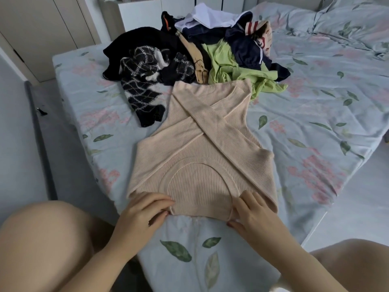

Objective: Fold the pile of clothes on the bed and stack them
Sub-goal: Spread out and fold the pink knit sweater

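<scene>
the peach ribbed knit sweater (202, 148) is lying flat on the floral pale-blue bed sheet (315, 102), neckline facing the person and both sleeves crossing over its body in an x. the left hand (143, 211) is pinching the near edge beside the neckline, fingers curling over the fabric, and the right hand (252, 211) is doing the same on the other side. just past the sweater's hem the unfolded pile of clothes (189, 49) is sitting. a lime green garment (227, 64) is touching the hem, with a black-and-white diamond-pattern knit (143, 81) beside it. a navy garment (246, 45) and a white garment (206, 15) are further back. a floral pillow (353, 22) is lying far right.
</scene>
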{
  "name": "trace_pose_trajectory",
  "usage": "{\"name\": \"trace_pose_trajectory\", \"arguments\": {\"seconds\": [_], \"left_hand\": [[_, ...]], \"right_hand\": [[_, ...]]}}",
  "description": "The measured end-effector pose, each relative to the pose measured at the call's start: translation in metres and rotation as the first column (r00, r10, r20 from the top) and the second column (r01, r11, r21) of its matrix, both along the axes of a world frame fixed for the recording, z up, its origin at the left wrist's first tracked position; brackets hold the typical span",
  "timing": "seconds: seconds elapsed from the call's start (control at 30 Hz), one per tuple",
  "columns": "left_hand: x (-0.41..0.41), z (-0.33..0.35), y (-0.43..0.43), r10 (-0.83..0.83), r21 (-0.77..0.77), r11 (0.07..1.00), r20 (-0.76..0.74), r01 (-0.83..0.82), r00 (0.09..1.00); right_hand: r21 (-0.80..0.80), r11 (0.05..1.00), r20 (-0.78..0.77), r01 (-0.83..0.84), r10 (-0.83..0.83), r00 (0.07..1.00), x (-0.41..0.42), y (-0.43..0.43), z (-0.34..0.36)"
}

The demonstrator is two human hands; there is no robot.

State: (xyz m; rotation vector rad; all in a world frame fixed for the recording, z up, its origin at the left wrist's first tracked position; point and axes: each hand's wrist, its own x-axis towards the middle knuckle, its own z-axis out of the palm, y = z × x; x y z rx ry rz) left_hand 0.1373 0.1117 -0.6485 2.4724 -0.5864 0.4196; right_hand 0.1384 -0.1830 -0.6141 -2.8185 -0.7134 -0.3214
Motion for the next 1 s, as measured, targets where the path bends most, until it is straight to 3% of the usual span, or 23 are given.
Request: {"name": "trace_pose_trajectory", "arguments": {"seconds": [0.27, 0.53, 0.73, 0.8, 0.87, 0.93, 1.0], "left_hand": [[0.000, 0.005, -0.005, 0.011, 0.015, 1.000, -0.035, -0.010, 0.999], [0.002, 0.003, -0.002, 0.006, -0.058, 0.998, 0.045, -0.003, 0.999], [0.002, 0.003, 0.000, -0.004, -0.055, 0.998, 0.005, 0.004, 1.000], [0.002, 0.007, 0.002, -0.022, -0.087, 0.996, -0.034, 0.019, 0.999], [0.004, 0.011, 0.008, 0.031, -0.142, 0.989, -0.009, -0.032, 0.999], [0.008, 0.013, 0.018, 0.230, -0.231, 0.948, 0.019, -0.219, 0.973], [0.014, 0.011, 0.029, 0.467, -0.275, 0.840, -0.073, -0.467, 0.881]], "right_hand": [[-0.056, 0.998, 0.068, -0.022, 0.025, 0.997, 0.007, 0.001, -0.003], [-0.124, 0.982, -0.012, -0.146, 0.145, 0.989, 0.005, -0.004, 0.008], [-0.069, 0.985, -0.124, -0.156, 0.147, 0.981, 0.005, -0.003, 0.012], [-0.015, 0.991, -0.201, -0.131, 0.125, 0.972, 0.009, -0.005, 0.014], [0.145, 0.987, -0.269, -0.068, 0.106, 0.957, 0.012, -0.008, 0.018], [0.353, 0.933, -0.172, 0.068, -0.007, 0.985, 0.016, -0.014, 0.022], [0.443, 0.856, -0.116, 0.268, -0.241, 0.963, 0.023, -0.026, 0.022]]}}
